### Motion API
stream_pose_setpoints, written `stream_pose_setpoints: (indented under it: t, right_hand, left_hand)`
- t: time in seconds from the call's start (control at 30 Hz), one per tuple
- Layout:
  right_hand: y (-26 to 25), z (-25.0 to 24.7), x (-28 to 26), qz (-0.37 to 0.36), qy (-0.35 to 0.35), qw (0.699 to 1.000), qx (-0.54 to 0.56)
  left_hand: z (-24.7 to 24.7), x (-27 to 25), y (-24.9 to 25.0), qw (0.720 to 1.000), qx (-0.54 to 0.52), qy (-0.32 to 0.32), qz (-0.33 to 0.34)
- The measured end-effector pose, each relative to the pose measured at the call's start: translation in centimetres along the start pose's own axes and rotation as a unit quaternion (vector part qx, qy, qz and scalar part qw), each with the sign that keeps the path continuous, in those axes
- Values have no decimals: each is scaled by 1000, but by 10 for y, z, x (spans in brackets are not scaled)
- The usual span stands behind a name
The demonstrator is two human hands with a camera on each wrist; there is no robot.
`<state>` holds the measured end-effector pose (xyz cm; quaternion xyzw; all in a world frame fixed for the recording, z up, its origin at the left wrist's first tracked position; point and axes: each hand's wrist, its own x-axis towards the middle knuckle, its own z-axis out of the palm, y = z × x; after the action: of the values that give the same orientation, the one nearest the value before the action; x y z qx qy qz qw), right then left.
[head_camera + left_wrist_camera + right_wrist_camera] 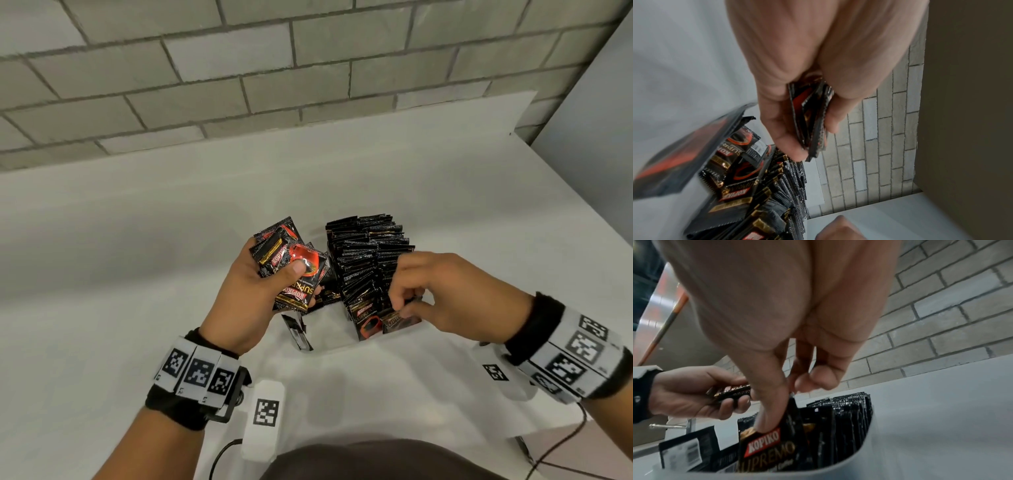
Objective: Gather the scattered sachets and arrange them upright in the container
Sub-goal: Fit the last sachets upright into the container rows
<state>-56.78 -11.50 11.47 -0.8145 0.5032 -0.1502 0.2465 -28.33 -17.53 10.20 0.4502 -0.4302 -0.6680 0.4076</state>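
Observation:
My left hand (291, 270) grips a fanned bundle of black and red sachets (287, 260) above the table, thumb on top; the left wrist view shows the bundle (809, 113) edge-on between its fingers. A white container (890, 451) holds a long row of upright sachets (370, 260). At the row's near end my right hand (404, 305) pinches the top of one Kopiko sachet (768, 449) between thumb (766, 415) and fingers; the sachet stands upright among the others. Loose sachets (296, 330) lie left of the row, below my left hand.
The white table (137, 257) ends at a grey brick wall (239, 85) behind and at an edge on the right. White tagged blocks (265, 411) (496, 373) and a black cable (219, 459) sit near my body.

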Motion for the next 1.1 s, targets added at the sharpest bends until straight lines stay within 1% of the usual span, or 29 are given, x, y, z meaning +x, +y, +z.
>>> stream_pose_setpoints:
  t: [0.17,0.23,0.3,0.37,0.43,0.5,0.53,0.6,0.7,0.8,0.9,0.97,1.03,1.1]
  right_hand:
    - [20,10,-2,30,-9,996,-81]
    - [18,3,-4,31,-12,995,-97]
    - [8,-8,-6,36,-22,995,-92]
    - [-6,-19,-5,41,-16,998,-54]
    - [-22,-26,2,37,32,999,12]
    - [-38,-28,12,53,88,990,100]
    - [-45,-27,17,63,104,982,141]
    - [-57,-20,28,81,118,970,195]
    - [-59,-10,40,102,120,965,208]
    - [-51,-6,45,122,119,955,242]
    - [-48,-7,43,130,99,942,294]
    - [-47,-9,40,126,98,950,268]
    - [-44,-14,37,142,117,958,220]
    - [-40,-22,35,156,141,952,221]
  left_hand:
    - [-1,0,0,1000,0,-2,-4]
    - [-1,-1,1,1000,3,-3,-6]
    - [1,-3,2,1000,5,-7,-9]
    - [5,-6,6,1000,6,-22,-17]
    - [11,-10,12,999,6,-47,-25]
    - [18,-13,16,996,7,-76,-38]
    - [21,-14,17,995,8,-90,-43]
    - [29,-17,17,992,11,-118,-48]
    - [37,-21,18,987,2,-145,-68]
    - [35,-21,17,988,-24,-125,-92]
    - [29,-21,15,990,-32,-103,-88]
    - [26,-20,13,991,-22,-102,-80]
    - [24,-19,13,993,-11,-90,-70]
    - [21,-17,13,995,-4,-76,-62]
